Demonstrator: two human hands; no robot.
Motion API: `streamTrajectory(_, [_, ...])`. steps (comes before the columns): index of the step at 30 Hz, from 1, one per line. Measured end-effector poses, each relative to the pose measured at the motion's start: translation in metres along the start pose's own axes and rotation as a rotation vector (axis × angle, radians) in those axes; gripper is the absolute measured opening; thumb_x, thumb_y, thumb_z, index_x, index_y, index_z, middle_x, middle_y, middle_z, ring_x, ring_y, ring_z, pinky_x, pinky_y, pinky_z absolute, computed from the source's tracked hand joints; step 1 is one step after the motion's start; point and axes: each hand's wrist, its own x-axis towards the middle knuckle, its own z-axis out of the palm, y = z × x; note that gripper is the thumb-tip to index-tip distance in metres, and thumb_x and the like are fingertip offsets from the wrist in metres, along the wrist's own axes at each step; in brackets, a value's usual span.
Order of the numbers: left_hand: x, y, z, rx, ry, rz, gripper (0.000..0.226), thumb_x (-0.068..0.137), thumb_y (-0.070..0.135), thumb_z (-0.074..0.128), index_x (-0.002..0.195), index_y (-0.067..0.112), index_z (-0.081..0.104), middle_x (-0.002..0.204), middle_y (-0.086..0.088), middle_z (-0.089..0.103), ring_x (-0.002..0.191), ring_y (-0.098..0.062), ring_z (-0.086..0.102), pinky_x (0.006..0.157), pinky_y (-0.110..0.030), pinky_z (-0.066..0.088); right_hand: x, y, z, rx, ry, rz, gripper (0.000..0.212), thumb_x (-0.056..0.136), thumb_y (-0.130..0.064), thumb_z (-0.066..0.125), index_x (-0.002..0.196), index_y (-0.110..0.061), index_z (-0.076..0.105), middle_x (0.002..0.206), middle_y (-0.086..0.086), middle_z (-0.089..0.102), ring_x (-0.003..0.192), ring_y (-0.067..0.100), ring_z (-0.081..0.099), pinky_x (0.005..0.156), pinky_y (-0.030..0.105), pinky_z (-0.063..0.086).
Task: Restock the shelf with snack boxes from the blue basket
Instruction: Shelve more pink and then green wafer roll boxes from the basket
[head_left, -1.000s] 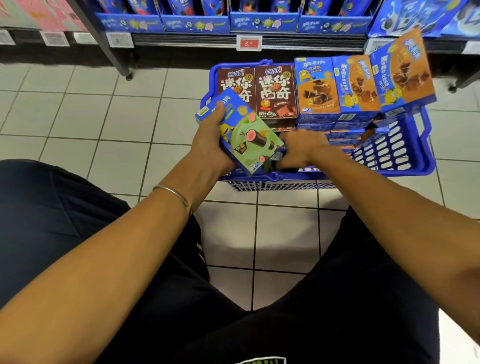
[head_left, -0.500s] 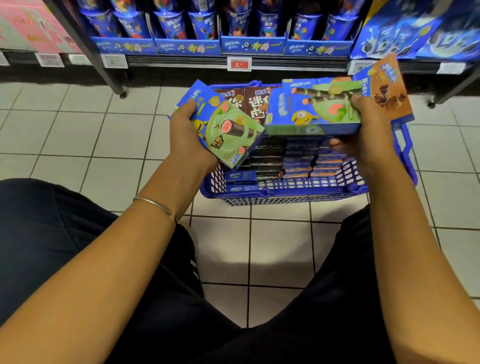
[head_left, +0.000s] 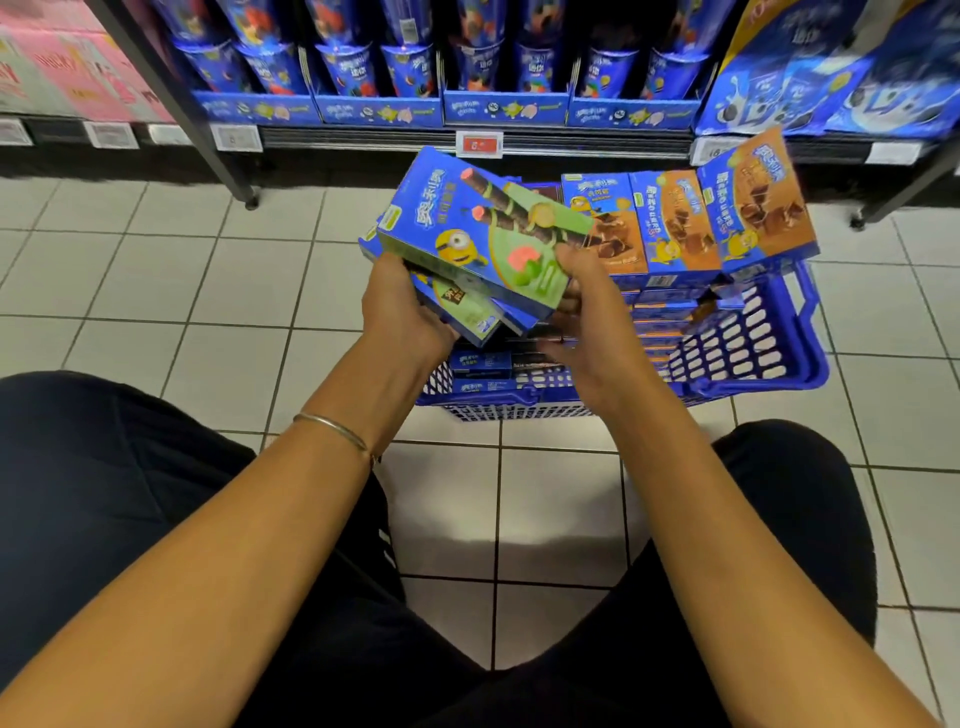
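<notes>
Green-and-blue cardboard snack boxes (head_left: 483, 234) over the blue plastic basket (head_left: 802, 364)
Our left hand (head_left: 405, 312) and right hand (head_left: 589, 312) each grip an end (long axis hand-to-hand), dark metal shelf (head_left: 571, 141) dead ahead.

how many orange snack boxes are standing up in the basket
3, side by side along the far edge of the blue plastic basket: left orange-and-blue cardboard box, middle box, right box, tilted. Flat boxes stacked below may include more.
</notes>
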Motion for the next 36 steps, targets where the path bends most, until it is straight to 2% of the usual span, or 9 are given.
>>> streamTrajectory(6, [-0.002,-0.007,0.004,-0.078,-0.136,0.132,0.087,0.100,0.081,0.022,0.145,0.019,0.063,0.137,-0.011,0.071,0.127,-0.038,0.067,0.114,-0.059,0.047,-0.005,0.002,0.020,0.210,-0.018,0.047,0.039,0.096,-0.051,0.057,0.121,-0.022,0.065,0.115,0.002,0.074,0.106,0.024,0.072,0.077,0.046,0.062])
streamTrajectory(9, [-0.005,-0.006,0.010,0.013,-0.163,0.247,0.080,0.100,0.075,0.042,0.144,0.012,0.061,0.134,-0.015,0.072,0.122,-0.039,0.070,0.107,-0.060,0.053,-0.002,-0.001,0.019,0.238,-0.056,0.033,0.042,0.096,-0.049,0.060,0.128,-0.021,0.061,0.120,0.006,0.072,0.104,0.025,0.074,0.084,0.048,0.062])
streamTrajectory(12, [-0.004,-0.008,0.016,0.023,-0.147,0.272,0.082,0.090,0.038,0.077,0.154,0.001,0.042,0.141,-0.026,0.064,0.126,-0.047,0.065,0.105,-0.064,0.053,0.005,-0.007,0.009,-0.017,-0.181,0.040,0.054,0.091,-0.060,0.062,0.129,-0.021,0.058,0.121,0.004,0.070,0.101,0.022,0.075,0.087,0.050,0.060])
streamTrajectory(15, [0.003,-0.004,0.014,0.036,-0.141,0.323,0.057,0.098,0.013,0.072,0.146,-0.008,0.051,0.140,-0.031,0.063,0.128,-0.051,0.062,0.106,-0.068,0.050,0.019,-0.012,-0.013,-0.285,-0.295,0.070,0.077,0.082,-0.082,0.046,0.125,-0.020,0.061,0.119,0.001,0.073,0.099,0.021,0.076,0.085,0.049,0.060])
streamTrajectory(19, [0.004,0.003,0.009,-0.044,-0.164,0.320,0.048,0.102,0.016,0.064,0.143,-0.007,0.055,0.142,-0.028,0.062,0.132,-0.050,0.059,0.109,-0.069,0.047,0.047,0.007,-0.030,-0.215,-0.233,0.194,0.072,0.097,-0.072,0.028,0.114,-0.013,0.066,0.112,0.007,0.076,0.106,0.031,0.073,0.088,0.044,0.056])
streamTrajectory(23, [-0.003,0.001,0.002,-0.161,-0.279,0.276,0.040,0.107,0.029,0.056,0.142,0.007,0.057,0.137,-0.019,0.064,0.128,-0.041,0.061,0.111,-0.062,0.048,0.082,0.056,-0.019,-0.941,-0.273,0.049,0.033,0.098,-0.037,0.062,0.115,-0.009,0.062,0.109,0.010,0.062,0.105,0.030,0.065,0.082,0.035,0.046])
streamTrajectory(28, [-0.006,-0.002,-0.012,-0.123,-0.323,0.175,0.063,0.106,0.049,0.053,0.157,0.011,0.048,0.158,-0.018,0.052,0.143,-0.043,0.052,0.115,-0.067,0.041,0.122,0.089,0.003,-1.445,-0.513,0.004,0.075,0.086,-0.036,0.074,0.150,-0.017,0.042,0.146,0.012,0.052,0.126,0.031,0.054,0.099,0.036,0.046])
streamTrajectory(33, [-0.005,0.000,-0.017,-0.099,-0.364,0.178,0.067,0.109,0.051,0.045,0.161,0.010,0.038,0.166,-0.020,0.039,0.151,-0.044,0.040,0.123,-0.068,0.030,0.147,0.109,-0.004,-1.587,-0.564,0.127,0.060,0.085,-0.035,0.074,0.139,-0.017,0.053,0.133,0.014,0.061,0.112,0.033,0.059,0.103,0.048,0.048])
streamTrajectory(36, [-0.003,-0.001,-0.019,-0.113,-0.375,0.195,0.067,0.109,0.046,0.045,0.163,0.009,0.033,0.168,-0.021,0.035,0.153,-0.045,0.036,0.124,-0.066,0.027,0.152,0.110,-0.016,-1.564,-0.543,0.073,0.071,0.088,-0.045,0.072,0.146,-0.017,0.044,0.143,0.015,0.054,0.122,0.035,0.056,0.105,0.045,0.045])
